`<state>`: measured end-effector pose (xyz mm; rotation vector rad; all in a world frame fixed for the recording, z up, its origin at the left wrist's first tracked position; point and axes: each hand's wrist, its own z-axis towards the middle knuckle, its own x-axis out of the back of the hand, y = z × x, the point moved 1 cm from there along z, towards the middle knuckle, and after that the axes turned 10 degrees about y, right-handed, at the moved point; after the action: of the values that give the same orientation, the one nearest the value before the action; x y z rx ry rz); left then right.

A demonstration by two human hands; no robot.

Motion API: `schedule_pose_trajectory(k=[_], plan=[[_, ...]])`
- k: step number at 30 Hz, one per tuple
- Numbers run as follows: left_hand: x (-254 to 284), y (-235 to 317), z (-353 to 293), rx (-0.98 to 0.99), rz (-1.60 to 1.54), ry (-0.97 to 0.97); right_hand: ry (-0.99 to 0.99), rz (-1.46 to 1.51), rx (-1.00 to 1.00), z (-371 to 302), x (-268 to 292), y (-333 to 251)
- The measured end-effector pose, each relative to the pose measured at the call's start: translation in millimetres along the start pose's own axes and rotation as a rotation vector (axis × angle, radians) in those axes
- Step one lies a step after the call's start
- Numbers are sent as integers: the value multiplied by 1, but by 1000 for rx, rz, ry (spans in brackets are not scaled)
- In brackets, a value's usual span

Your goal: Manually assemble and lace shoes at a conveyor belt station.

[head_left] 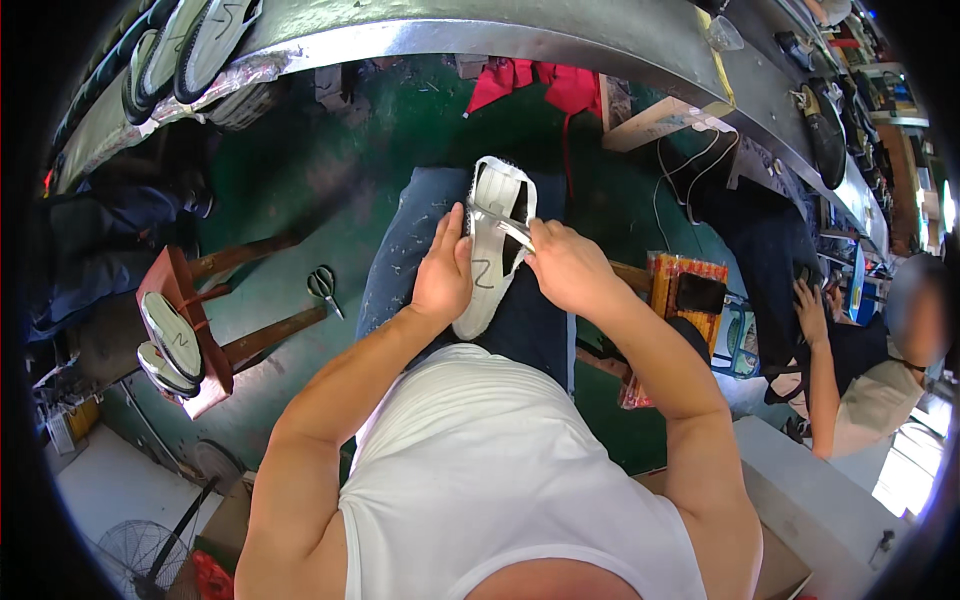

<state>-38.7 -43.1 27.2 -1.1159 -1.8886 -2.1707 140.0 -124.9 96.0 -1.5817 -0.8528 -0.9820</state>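
Observation:
A shoe [490, 290] lies bottom up across my lap, its pale insole marked with a dark squiggle. Its white edge stands up round the toe, and a dark gap shows along the right side. My left hand [445, 272] holds the shoe's left side, fingers pointing forward along it and thumb close to the edge. Metal pliers [513, 229] are gripped in my closed right hand [568, 262], at the shoe's right side. Their jaws reach across the insole toward its left edge; whether they pinch the material is hard to see.
A metal-edged bench [500, 42] runs across the front, with shoes [212, 45] at its left. Black scissors [322, 287] lie on the green floor. More shoes [172, 340] rest on a stool at left. A co-worker [850, 370] sits at right, near an orange-red crate [685, 290].

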Motion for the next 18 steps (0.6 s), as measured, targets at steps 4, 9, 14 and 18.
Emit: schedule_pose_trajectory(k=[4,9,14,18], plan=[[8,-1,-5,-53,232,-252,-116,238,-60,-12,-9,31],[20,25,15,42,397,-486,-114,331,-33,20,16,25],[34,38,20,5,552,-711,-85,238,-71,26,-6,33],[34,8,-31,101,64,-270,-52,723,-293,-13,-6,41]])
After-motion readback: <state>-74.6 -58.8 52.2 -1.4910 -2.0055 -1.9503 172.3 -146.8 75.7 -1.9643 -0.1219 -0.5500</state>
